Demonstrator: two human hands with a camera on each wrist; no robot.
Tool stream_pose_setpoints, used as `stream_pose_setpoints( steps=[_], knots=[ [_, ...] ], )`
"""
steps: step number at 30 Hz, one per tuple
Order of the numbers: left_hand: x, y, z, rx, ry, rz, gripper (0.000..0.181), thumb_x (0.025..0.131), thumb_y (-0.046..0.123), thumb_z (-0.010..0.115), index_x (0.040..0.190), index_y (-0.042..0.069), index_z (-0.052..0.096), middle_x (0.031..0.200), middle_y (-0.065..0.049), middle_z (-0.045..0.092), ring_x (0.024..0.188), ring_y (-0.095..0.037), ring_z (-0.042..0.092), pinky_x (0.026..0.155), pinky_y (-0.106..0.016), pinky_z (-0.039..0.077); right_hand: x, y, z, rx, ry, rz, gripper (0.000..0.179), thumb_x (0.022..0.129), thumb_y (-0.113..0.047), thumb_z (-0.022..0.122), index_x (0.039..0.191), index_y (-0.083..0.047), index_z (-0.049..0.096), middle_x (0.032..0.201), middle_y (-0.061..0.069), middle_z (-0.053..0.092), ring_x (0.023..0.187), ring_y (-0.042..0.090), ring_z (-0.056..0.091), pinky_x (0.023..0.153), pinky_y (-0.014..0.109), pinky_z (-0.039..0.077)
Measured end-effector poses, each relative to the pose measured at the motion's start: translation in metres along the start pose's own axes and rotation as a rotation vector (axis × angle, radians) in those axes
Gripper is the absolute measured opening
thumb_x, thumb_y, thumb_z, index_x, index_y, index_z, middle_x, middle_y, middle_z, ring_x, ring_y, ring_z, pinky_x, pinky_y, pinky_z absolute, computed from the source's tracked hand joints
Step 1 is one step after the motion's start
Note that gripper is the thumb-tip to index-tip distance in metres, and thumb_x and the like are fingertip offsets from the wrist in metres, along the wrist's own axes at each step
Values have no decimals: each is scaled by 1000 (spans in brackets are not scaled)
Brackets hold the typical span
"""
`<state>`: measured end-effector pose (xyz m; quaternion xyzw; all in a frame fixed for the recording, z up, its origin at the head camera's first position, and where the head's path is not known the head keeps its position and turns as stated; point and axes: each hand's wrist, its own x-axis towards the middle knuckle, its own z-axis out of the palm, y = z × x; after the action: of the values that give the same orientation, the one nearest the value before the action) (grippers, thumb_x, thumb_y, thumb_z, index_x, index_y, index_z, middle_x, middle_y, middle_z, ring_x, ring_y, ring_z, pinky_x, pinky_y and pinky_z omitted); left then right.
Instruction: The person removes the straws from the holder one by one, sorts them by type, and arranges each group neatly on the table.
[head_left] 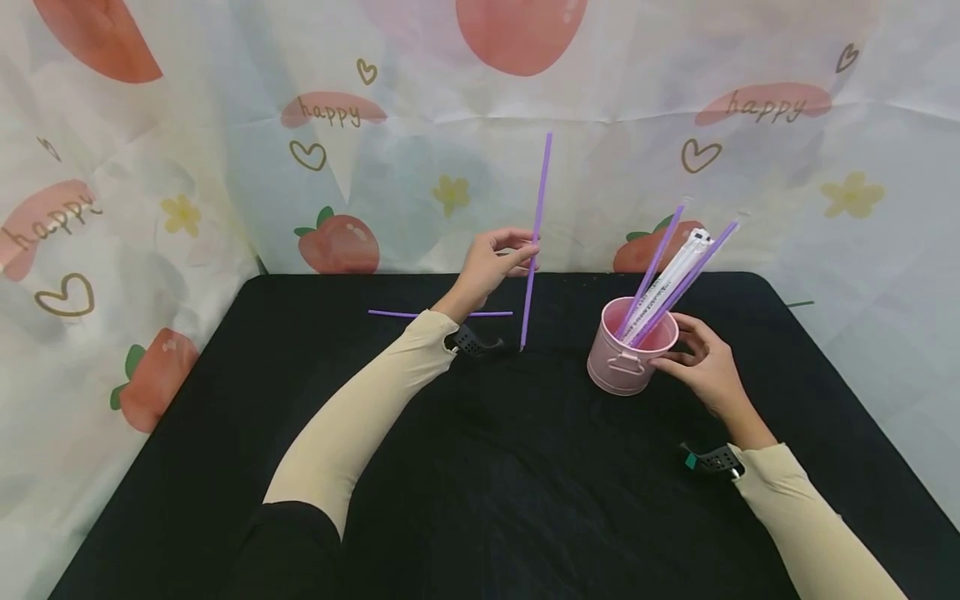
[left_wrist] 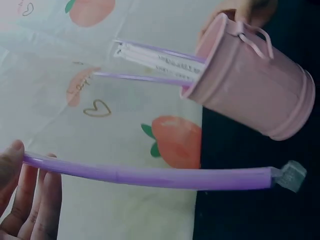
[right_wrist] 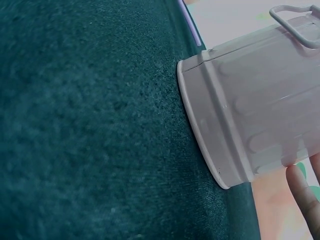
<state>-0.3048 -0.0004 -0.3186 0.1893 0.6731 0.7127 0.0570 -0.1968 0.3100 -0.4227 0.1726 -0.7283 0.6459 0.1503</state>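
Note:
Between thumb and fingers, my left hand (head_left: pixel 491 265) pinches a long purple straw (head_left: pixel 542 196), held nearly upright. In the left wrist view, a clear wrapper end (left_wrist: pixel 292 176) sticks out past the straw's tip. On the right, a small pink bucket (head_left: pixel 609 358) stands on the table, a wire handle on its side. My right hand (head_left: pixel 707 367) grips its right side, thumb toward me and fingers behind. Leaning out of the bucket are two purple straws (head_left: pixel 699 262) and some white printed paper-wrapped sticks (head_left: pixel 663 287). Their lower ends are hidden inside.
Another purple straw (head_left: pixel 491 314) lies crosswise on the black-covered table (head_left: pixel 480 467), partly behind my left wrist. A printed cloth backdrop (head_left: pixel 420 167) hangs right behind the table's far edge and along the left. Each wrist wears a black strap (head_left: pixel 708 458).

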Motion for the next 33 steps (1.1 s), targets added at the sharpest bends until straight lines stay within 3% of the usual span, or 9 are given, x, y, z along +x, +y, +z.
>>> stream_pose_setpoints(
  steps=[3, 6, 14, 20, 27, 33],
  knots=[
    [-5, -1, -10, 28, -9, -26, 32, 88, 7, 65, 117, -3, 61, 91, -9, 65, 76, -19, 69, 76, -32, 57, 0, 0, 0, -2, 1, 0, 65, 71, 23, 66, 130, 7, 45, 118, -5, 57, 100, 2, 59, 76, 11, 51],
    [-8, -2, -19, 68, -19, -44, 32, 88, 7, 65, 118, -3, 61, 89, -3, 65, 79, -22, 69, 77, -33, 57, 0, -1, 0, 1, 3, 3, 65, 71, 24, 66, 130, 7, 46, 118, -5, 57, 100, 2, 59, 76, 11, 51],
    [-18, -4, -45, 203, -54, -107, 29, 90, 11, 63, 117, 0, 63, 94, -9, 66, 74, -10, 66, 78, -31, 57, -1, -2, 1, -21, -3, 7, 65, 72, 22, 66, 131, 5, 45, 119, -7, 56, 100, 1, 58, 77, 10, 51],
    [-27, -6, -65, 273, -65, -136, 31, 90, 13, 62, 119, 1, 62, 100, -12, 66, 79, -12, 67, 79, -31, 56, -1, -1, 0, -23, -7, 6, 65, 72, 22, 66, 131, 5, 46, 119, -7, 56, 100, 1, 58, 77, 10, 51],
    [-36, -14, -86, 346, -52, -154, 29, 91, 13, 62, 117, 0, 63, 98, -13, 67, 95, -33, 66, 81, -34, 56, -1, 0, 0, -2, -6, 4, 64, 72, 23, 65, 131, 5, 46, 118, -6, 57, 100, 1, 59, 77, 11, 51],
    [-42, -23, -103, 354, -32, -185, 30, 91, 13, 62, 117, 0, 63, 91, -4, 67, 85, -21, 68, 83, -39, 55, 0, 0, 0, -16, -8, 3, 65, 72, 22, 65, 132, 3, 46, 119, -7, 56, 100, 1, 59, 77, 10, 51]
  ],
)
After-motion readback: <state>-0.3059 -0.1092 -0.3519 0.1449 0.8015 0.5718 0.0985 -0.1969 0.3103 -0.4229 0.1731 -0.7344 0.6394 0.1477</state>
